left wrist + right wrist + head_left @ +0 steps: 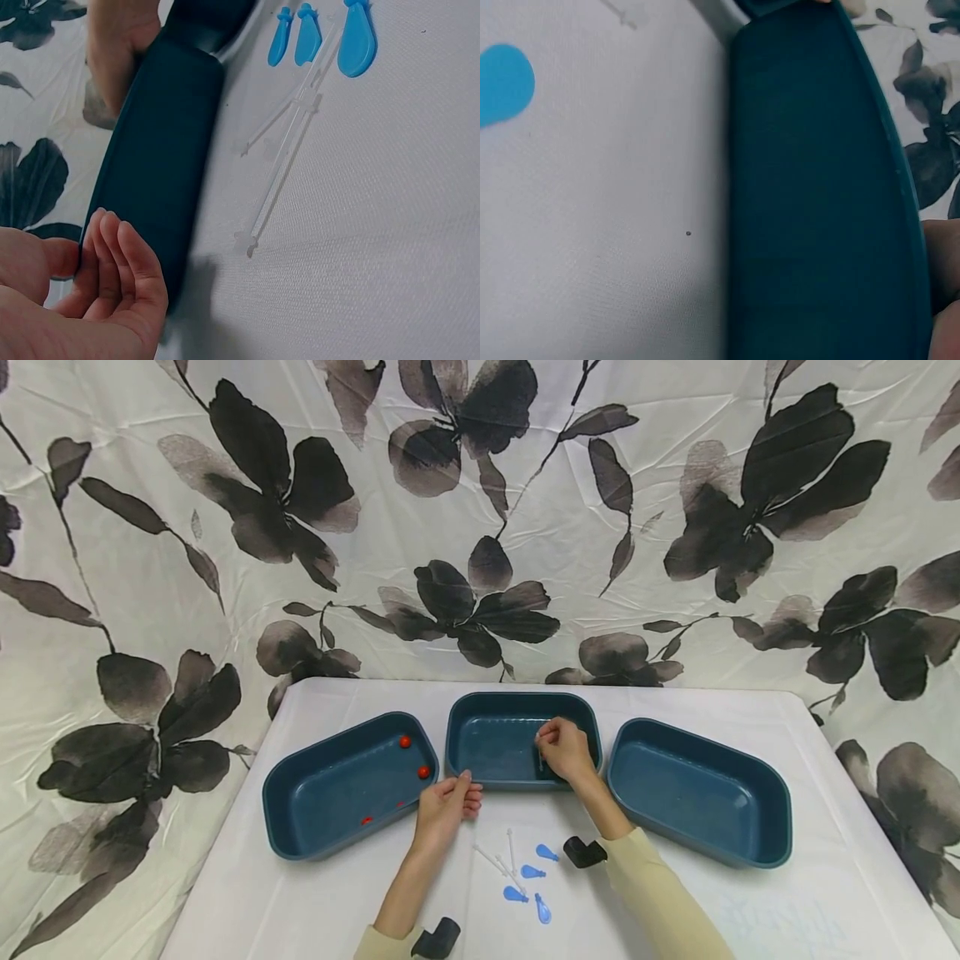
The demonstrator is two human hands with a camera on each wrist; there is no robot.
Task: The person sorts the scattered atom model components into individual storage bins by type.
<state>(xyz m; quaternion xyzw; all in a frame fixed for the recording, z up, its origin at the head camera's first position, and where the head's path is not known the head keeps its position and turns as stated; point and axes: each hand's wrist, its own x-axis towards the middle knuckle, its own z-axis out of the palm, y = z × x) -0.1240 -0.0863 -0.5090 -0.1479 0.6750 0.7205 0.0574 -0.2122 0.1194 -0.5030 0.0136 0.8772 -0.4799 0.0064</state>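
My left hand (447, 802) is at the front left corner of the middle dark teal tray (517, 783), its thumb over the rim and its fingers along the outer wall, pinching the edge. My right hand (564, 750) is above the right part of that tray. Its fingertips pinch a thin, whitish stick (539, 750) that points down into the tray. In the right wrist view the tray wall (817, 187) hides most of this hand. In front of the tray lie several thin clear sticks (281, 161) and several blue teardrop-shaped pieces (357, 41) with narrow necks.
A left teal tray (300, 852) stands angled, with red balls (423, 772) inside and small red bits by its front wall. The right teal tray (780, 810) angles the other way. A white cloth (300, 910) covers the table, and a floral sheet (525, 527) hangs behind.
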